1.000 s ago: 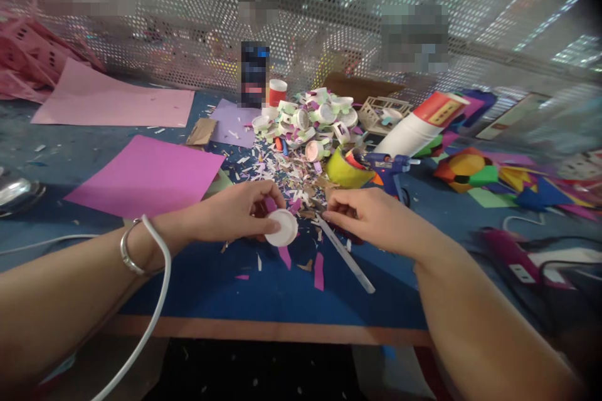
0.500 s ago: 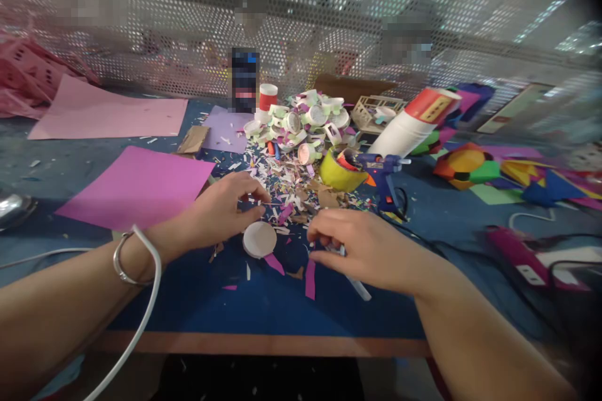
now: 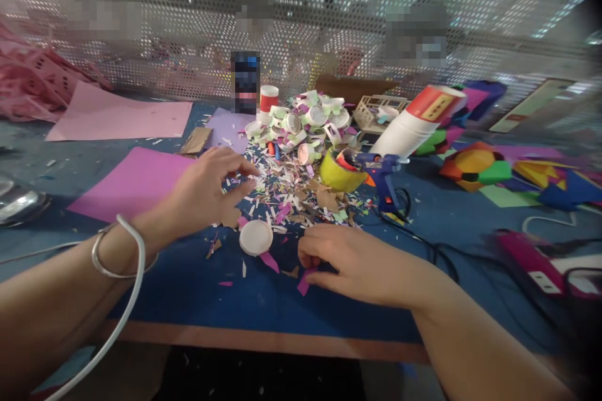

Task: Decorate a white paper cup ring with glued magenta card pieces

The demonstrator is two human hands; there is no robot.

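My left hand [image 3: 207,185] hovers over the near corner of the magenta paper sheet [image 3: 134,185], beside the pile of paper scraps [image 3: 277,185]. Its thumb and fingers are apart, with nothing seen between them. A round white paper cup piece [image 3: 256,237] rests on the blue table between my hands, with a magenta paper strip [image 3: 269,262] sticking out under it. My right hand [image 3: 336,260] is low over the table, fingers curled inward. Another magenta strip [image 3: 303,283] shows at its thumb tip; what lies inside the curled fingers is hidden.
Behind the scraps is a heap of cut white cup pieces [image 3: 315,119]. A blue glue gun [image 3: 386,178] stands by a yellow ring [image 3: 341,172]. Stacked paper cups [image 3: 409,122] lean at the right. A magenta power strip [image 3: 527,260] and black cables lie farther right.
My left hand has drawn back to the left, away from the white cup piece, its fingers wider apart. My right hand has come slightly lower and left, covering more of the magenta strip.
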